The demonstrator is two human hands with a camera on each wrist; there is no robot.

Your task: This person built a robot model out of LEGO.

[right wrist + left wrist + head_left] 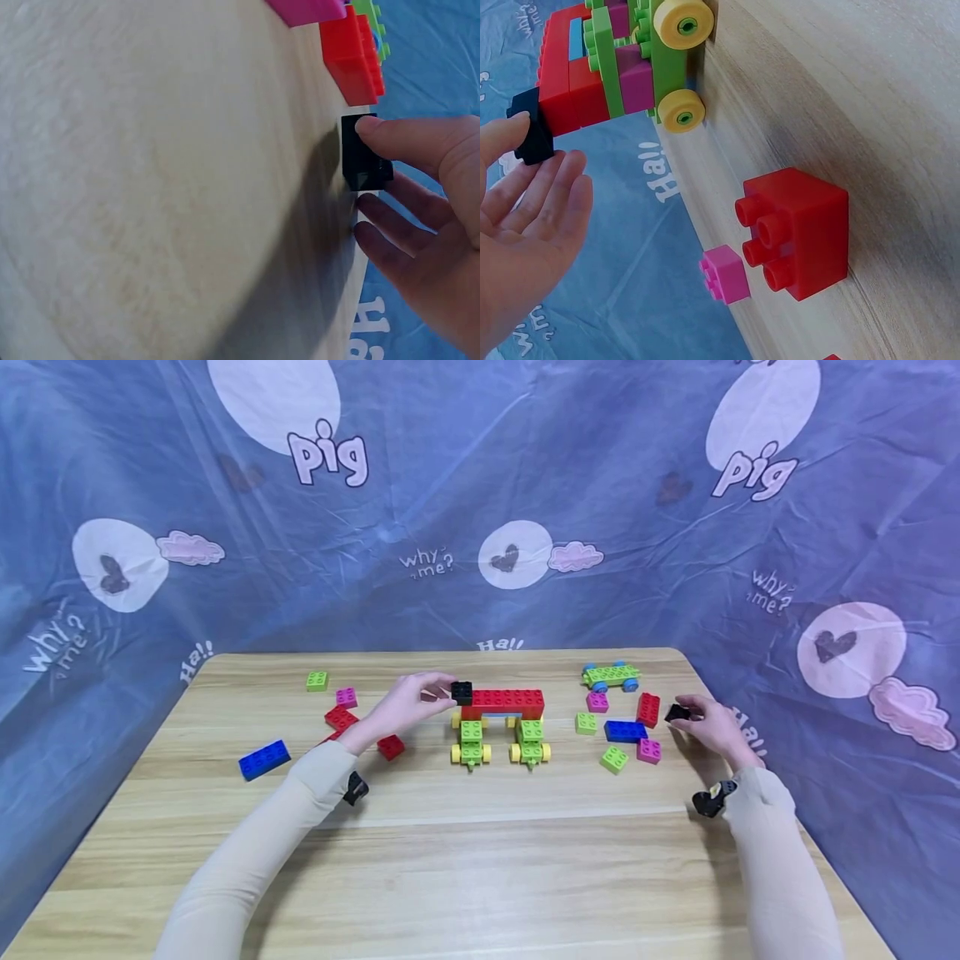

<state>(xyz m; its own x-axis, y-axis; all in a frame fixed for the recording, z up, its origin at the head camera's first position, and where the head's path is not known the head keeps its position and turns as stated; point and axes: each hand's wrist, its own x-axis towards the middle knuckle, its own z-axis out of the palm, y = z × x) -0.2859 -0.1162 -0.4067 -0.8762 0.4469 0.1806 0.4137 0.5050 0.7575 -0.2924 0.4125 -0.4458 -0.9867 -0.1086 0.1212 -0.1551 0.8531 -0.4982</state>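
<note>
My left hand point(405, 706) pinches a black brick point(461, 693) between thumb and fingers at the left end of a built structure. That structure has red bricks point(506, 700) across its top and lime-green wheeled bases point(531, 745) with yellow wheels. In the left wrist view the black brick point(531, 127) meets the end of the red bricks; whether it is pressed on, I cannot tell. Near the table's right edge, my right hand point(712, 725) grips another black brick point(678, 712). The right wrist view shows the thumb on this black brick point(362, 154), beside a red brick point(350, 60).
Left of the structure lie a blue brick point(264, 761), red bricks point(391, 747), a pink brick point(347, 697) and a green brick point(317, 681). On the right are a green car base point(611, 676) with blue wheels, a blue brick point(625, 732) and several small bricks. Patterned blue cloth point(450, 610) hangs behind.
</note>
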